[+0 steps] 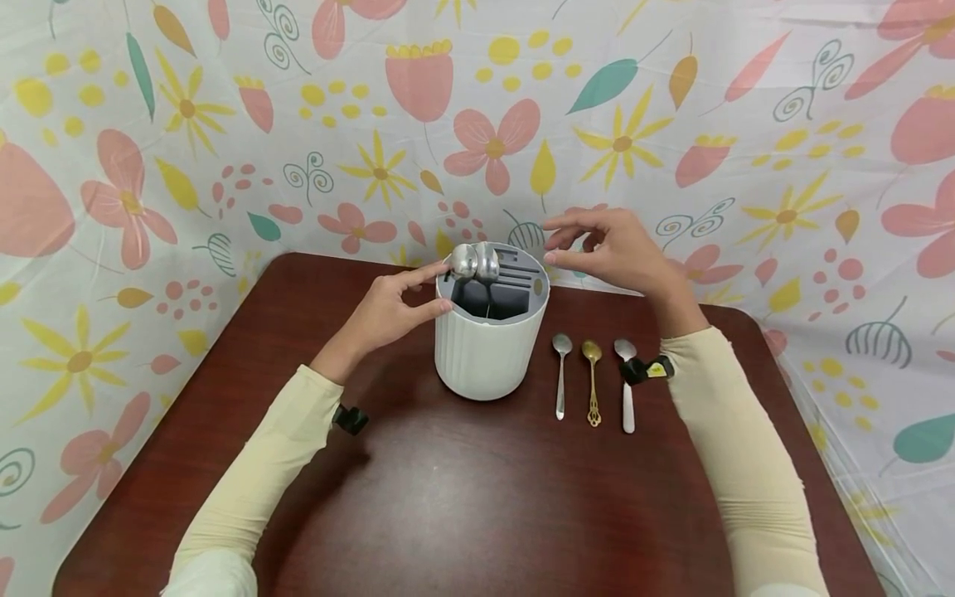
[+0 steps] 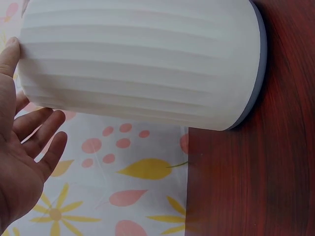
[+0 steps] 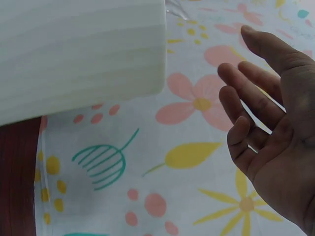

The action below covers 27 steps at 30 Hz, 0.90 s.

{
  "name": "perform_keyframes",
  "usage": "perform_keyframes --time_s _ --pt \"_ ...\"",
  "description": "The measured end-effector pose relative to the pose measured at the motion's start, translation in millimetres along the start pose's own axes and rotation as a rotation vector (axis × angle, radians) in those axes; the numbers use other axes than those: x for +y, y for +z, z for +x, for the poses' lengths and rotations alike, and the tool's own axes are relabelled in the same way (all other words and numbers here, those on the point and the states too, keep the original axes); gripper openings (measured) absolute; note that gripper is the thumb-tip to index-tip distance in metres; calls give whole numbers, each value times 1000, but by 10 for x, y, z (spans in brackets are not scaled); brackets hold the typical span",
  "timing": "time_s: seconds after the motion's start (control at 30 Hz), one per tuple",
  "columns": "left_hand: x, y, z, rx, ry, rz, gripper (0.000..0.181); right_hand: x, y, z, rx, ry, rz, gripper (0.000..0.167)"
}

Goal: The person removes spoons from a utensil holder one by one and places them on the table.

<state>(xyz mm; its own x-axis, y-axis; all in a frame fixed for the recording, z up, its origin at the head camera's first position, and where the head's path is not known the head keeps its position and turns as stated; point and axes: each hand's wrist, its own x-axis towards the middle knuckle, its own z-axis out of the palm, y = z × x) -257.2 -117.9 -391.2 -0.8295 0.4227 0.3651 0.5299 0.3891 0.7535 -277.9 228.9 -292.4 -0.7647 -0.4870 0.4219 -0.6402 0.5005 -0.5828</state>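
Note:
A white ribbed utensil holder (image 1: 485,356) with a grey slotted top stands upright on the table. Two silver spoons, a left one (image 1: 463,262) and a right one (image 1: 487,263), stand in it with their bowls up. My left hand (image 1: 388,311) touches the left side of its rim with thumb and index finger; the other fingers (image 2: 44,135) are spread below. To the right of the holder and above the table, my right hand (image 1: 615,249) hovers with loosely bent fingers (image 3: 251,93) and nothing in them. The lower parts of both standing spoons are hidden inside.
Right of the holder lie a silver spoon (image 1: 561,373), a gold spoon with an ornate handle (image 1: 593,381) and a white-handled spoon (image 1: 627,406), side by side. Beneath is a dark reddish-brown table (image 1: 448,497). A flower-patterned cloth (image 1: 492,66) hangs behind.

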Motion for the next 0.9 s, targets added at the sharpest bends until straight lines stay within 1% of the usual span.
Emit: perform_keyframes --time_s 0.13,0.27,0.37,0.53,0.7,0.8,0.9 --pt "-11 7 3 2 10 -3 59 -19 66 98 -32 14 -18 37" --pt "-14 3 7 11 17 4 59 -43 160 183 -34 22 18 39" --pt "-15 4 11 14 21 10 59 -53 243 229 -34 7 46 39" --pt "-8 8 8 17 18 28 59 -68 366 266 -50 -20 54 39" --pt "-7 10 9 16 19 19 59 -89 453 274 -77 18 48 43" --pt "-2 8 12 15 17 16 58 -89 493 280 -79 37 41 44" --pt "-2 3 22 15 20 19 58 -75 531 292 -69 36 41 44"
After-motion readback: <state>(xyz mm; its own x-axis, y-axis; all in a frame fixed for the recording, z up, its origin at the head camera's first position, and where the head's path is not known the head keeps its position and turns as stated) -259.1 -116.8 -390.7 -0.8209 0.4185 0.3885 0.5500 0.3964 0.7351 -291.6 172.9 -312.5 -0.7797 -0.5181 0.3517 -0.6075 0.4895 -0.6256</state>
